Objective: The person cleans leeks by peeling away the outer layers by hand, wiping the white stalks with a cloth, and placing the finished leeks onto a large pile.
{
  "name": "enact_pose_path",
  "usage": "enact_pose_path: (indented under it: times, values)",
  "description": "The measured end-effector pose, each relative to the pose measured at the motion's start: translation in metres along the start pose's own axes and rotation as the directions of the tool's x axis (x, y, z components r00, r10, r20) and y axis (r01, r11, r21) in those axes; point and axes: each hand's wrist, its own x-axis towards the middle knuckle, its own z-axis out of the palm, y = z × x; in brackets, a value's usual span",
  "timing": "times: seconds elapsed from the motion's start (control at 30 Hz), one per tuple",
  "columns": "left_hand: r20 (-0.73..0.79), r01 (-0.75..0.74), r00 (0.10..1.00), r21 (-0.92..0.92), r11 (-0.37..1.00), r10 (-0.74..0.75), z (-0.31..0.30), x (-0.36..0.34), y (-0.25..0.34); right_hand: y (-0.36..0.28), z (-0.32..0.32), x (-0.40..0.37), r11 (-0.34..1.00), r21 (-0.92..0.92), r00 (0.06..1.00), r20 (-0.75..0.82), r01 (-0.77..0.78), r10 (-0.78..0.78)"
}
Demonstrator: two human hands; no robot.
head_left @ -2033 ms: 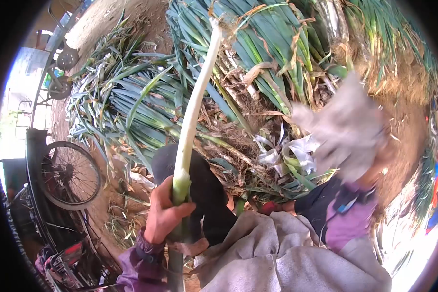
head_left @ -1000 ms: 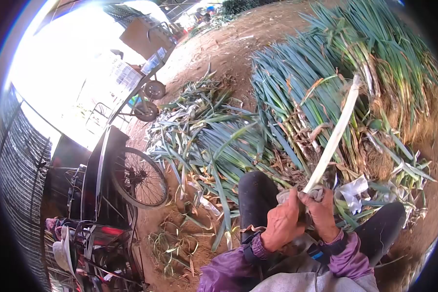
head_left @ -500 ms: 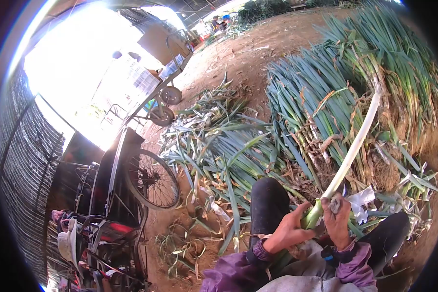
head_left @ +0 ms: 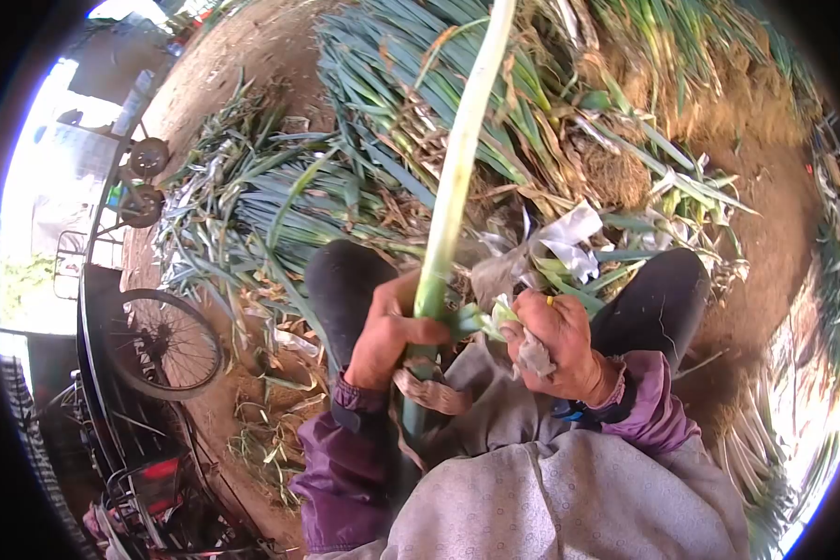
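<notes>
My left hand (head_left: 387, 331) is wrapped round a long leek (head_left: 457, 168), low on its green part. The leek's pale shank points up and away from me, and its green end runs down over my lap. To the right of it, my right hand (head_left: 560, 341) is closed on a torn leek leaf (head_left: 483, 322), which stretches across toward the stalk. A greyish scrap of wrapping (head_left: 535, 357) shows at the fingers of this hand. Both hands are between my knees, above a grey apron (head_left: 569, 495).
Leeks with roots (head_left: 401, 84) lie bundled in front of me, beside a heap of leaf trimmings (head_left: 243, 205). At the left stand a cart wheel (head_left: 163, 345) and a red-and-black frame (head_left: 159, 471). Pale-stemmed leeks (head_left: 756, 448) lie at the lower right.
My view has tilted down and turned right. My right hand has come away from the stalk to the right, pulling a leaf. The leek now stands more upright in my left hand.
</notes>
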Motion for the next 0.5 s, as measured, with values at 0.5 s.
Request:
enact_pose_path:
  times: [0.5]
  values:
    - [-0.1, -0.005, 0.994, 0.397, 0.918, 0.049, 0.013, 0.005, 0.01, 0.025, -0.026, 0.015, 0.898, -0.367, 0.97, -0.109, -0.243, 0.218]
